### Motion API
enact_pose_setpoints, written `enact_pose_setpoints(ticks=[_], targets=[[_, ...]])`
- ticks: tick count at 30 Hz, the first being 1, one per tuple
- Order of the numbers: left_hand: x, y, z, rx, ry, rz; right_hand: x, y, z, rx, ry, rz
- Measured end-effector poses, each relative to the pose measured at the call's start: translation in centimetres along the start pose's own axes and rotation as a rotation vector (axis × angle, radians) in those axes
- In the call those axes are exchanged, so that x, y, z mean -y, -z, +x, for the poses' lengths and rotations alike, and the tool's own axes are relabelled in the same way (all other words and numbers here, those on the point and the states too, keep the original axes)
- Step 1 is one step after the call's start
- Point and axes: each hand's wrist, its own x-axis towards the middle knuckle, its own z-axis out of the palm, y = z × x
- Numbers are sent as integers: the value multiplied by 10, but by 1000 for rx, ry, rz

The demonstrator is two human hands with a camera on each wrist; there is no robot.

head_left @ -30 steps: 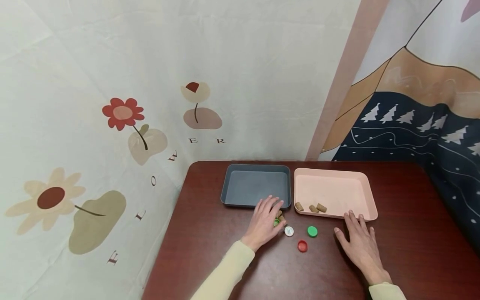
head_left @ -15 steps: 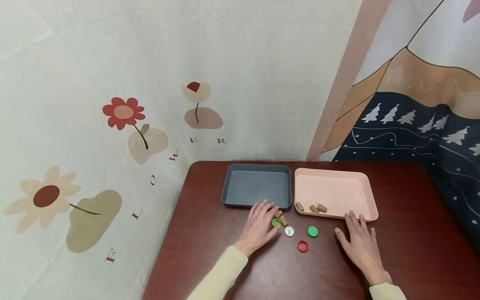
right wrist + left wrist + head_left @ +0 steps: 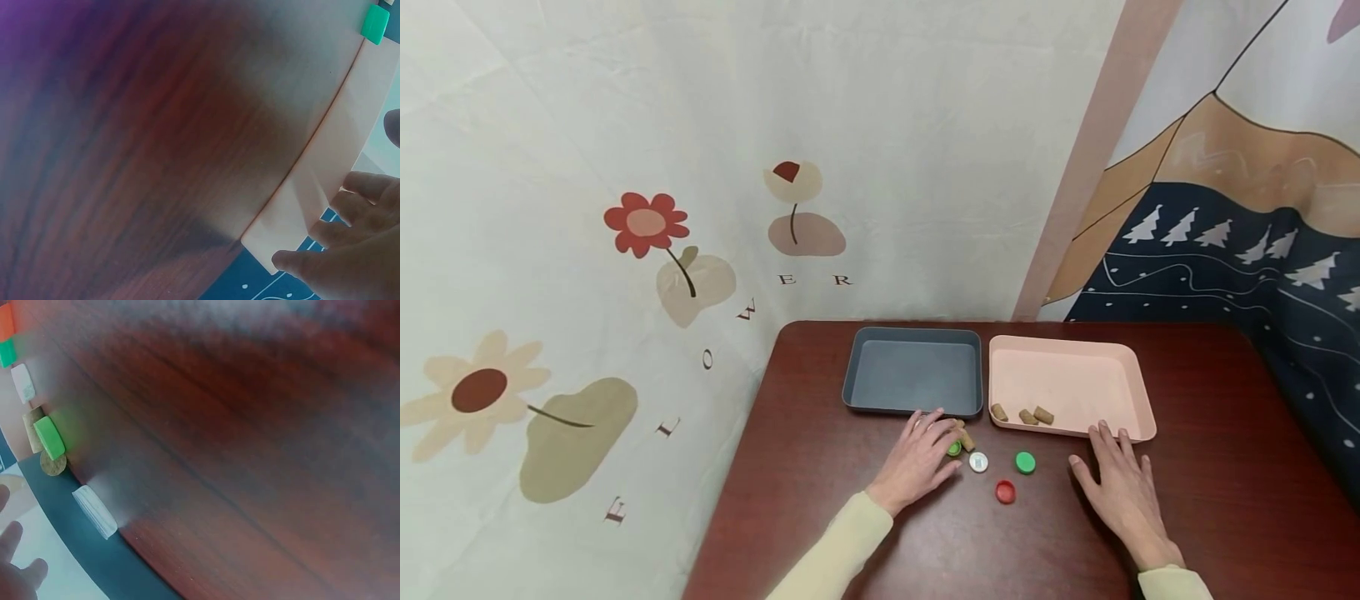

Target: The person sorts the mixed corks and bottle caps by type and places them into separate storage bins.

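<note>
My left hand point(image 3: 916, 462) hovers low over the table with relaxed fingers, just in front of the dark grey-blue tray point(image 3: 912, 371). Beside its fingertips lie a light green bottle cap point(image 3: 954, 448) and brown corks point(image 3: 967, 441), partly covered by the fingers. In the left wrist view a white ridged cap point(image 3: 95, 511) stands out near that tray; the hand hides it from the head camera. To the right are a white cap point(image 3: 978, 462), a green cap point(image 3: 1026, 462) and a red cap point(image 3: 1005, 492). My right hand point(image 3: 1123, 492) is spread, fingertips at the pink tray's point(image 3: 1075, 367) front rim.
Several corks point(image 3: 1028, 417) lie along the front left of the pink tray. Both trays stand side by side at the back of the dark red wooden table point(image 3: 1210, 417). A printed cloth point(image 3: 940, 167) hangs behind the table's far edge.
My left hand has drawn back a little toward the lower left from the corks and light green cap, its fingers nearer together. The right hand, trays and loose caps have stayed put.
</note>
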Motion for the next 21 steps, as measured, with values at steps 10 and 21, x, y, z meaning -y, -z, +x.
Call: enact_pose_setpoints(ticks=[10,21], targets=[[-5,-5,16,72,-94,98,-1,1,1,0,0,1],[-8,-8,29,93,-139,184,0,2,1,12,-3,-13]])
